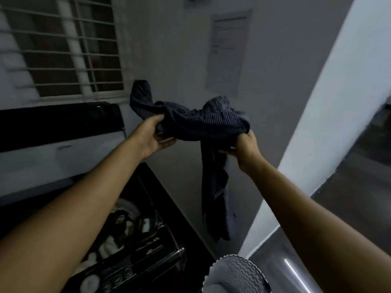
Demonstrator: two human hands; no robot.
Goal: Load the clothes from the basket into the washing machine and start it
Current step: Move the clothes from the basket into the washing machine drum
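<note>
Both the left hand (153,137) and right hand (243,148) clutch the striped garment (201,125) stretched crosswise between them, with the washing machine's open tub (127,220) down to the left, nearer the left hand

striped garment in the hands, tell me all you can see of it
The garment is dark navy cloth with thin pale stripes, soft and crumpled. It is held up in the air, bunched between the left hand and the right hand, both gripping it. One end sticks up past the left hand; a long part hangs down below the right hand, free of the floor. It is to the right of the open washer, not in it. What kind of garment it is cannot be told.
</note>
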